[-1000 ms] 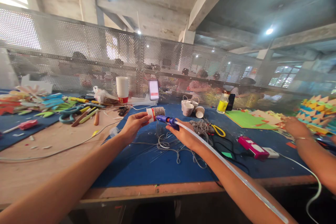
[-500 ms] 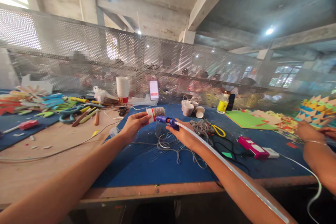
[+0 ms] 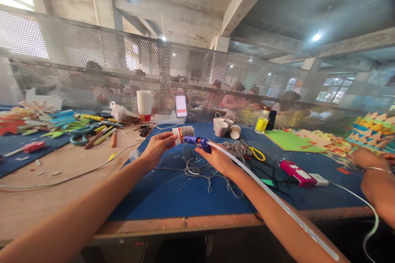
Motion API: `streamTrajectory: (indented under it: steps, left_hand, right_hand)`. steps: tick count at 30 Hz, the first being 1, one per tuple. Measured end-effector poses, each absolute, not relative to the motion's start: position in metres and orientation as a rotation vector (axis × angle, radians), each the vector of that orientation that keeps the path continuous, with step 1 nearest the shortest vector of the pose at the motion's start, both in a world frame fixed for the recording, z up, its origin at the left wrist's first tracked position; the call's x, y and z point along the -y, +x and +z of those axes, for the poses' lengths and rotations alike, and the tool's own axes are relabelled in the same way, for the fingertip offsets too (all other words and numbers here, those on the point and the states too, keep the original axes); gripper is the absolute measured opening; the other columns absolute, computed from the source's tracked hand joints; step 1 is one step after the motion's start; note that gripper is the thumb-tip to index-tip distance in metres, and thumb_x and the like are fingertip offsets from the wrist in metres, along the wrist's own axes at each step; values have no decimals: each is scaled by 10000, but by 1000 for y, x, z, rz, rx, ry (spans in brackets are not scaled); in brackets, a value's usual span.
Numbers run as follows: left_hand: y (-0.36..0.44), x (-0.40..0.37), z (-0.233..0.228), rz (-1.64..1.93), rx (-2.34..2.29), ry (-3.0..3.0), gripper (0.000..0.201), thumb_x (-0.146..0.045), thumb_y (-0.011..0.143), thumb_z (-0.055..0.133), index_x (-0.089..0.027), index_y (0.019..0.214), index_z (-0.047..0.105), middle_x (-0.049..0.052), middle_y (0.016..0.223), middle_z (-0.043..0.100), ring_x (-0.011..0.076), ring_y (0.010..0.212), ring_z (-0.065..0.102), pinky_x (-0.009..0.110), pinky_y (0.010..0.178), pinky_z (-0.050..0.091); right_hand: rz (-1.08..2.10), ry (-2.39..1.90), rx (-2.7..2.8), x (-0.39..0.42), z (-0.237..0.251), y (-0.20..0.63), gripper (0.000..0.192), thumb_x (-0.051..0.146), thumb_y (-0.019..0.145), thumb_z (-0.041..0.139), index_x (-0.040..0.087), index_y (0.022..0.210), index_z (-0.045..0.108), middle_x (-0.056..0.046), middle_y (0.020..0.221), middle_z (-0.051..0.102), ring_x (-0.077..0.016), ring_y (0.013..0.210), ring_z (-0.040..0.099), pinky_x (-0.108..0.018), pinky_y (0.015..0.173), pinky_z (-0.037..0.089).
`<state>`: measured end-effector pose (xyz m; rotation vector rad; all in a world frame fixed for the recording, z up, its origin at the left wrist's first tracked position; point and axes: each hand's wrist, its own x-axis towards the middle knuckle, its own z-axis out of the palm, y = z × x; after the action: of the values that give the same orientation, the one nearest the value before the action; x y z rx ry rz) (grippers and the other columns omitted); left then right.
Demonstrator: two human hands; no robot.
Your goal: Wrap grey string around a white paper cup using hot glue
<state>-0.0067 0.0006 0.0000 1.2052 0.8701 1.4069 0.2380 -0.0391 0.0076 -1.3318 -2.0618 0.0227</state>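
Note:
My left hand (image 3: 156, 147) holds a paper cup (image 3: 182, 132) on its side, its body partly wrapped in grey twine with a red and white rim towards my fingers. My right hand (image 3: 216, 158) grips a purple hot glue gun (image 3: 196, 141) whose nozzle touches the cup's wrapped side. A long clear glue stick (image 3: 271, 195) runs back from the gun along my right forearm. Loose grey twine (image 3: 200, 174) lies on the blue mat (image 3: 185, 193) under both hands.
Twine-wrapped cups (image 3: 222, 126), a yellow bottle (image 3: 262, 121) and yellow-handled scissors (image 3: 256, 153) lie beyond my hands. A pink device (image 3: 297, 173) with cables sits to the right. A co-worker's hand (image 3: 367, 160) rests near coloured paper (image 3: 372, 129). Stacked cups (image 3: 144, 104), scissors and foam shapes (image 3: 55, 121) lie left.
My hands and the glue gun stay almost still against the cup. The co-worker's hand at the right has drawn back towards the right edge.

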Motion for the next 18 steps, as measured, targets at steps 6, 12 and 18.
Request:
streamTrajectory:
  steps: [6, 12, 18]
  left_hand:
    - [-6, -1, 1, 1386, -864, 1136, 385, -377, 598, 951, -159, 892, 835, 104, 935, 803, 187, 801, 690, 322, 814, 521]
    - [-6, -2, 0, 1382, -852, 1087, 368, -337, 587, 962, -142, 860, 811, 92, 912, 788, 166, 789, 685, 286, 784, 534]
    - [-7, -7, -4, 1351, -793, 1102, 380, -317, 631, 938, -119, 930, 811, 130, 987, 794, 193, 844, 714, 294, 793, 550]
  right_hand:
    - [580, -1114, 1904, 30, 9, 243, 461, 601, 958, 578, 197, 749, 654, 19, 567, 607, -144, 557, 598, -255, 608, 460]
    - [911, -925, 1574, 16, 9, 250, 472, 657, 856, 679, 190, 811, 622, 52, 573, 548, -90, 486, 476, -220, 494, 395]
    - [1130, -1047, 1266, -3, 4, 267, 448, 604, 767, 758, 171, 834, 664, 31, 635, 591, -81, 507, 506, -193, 467, 397]
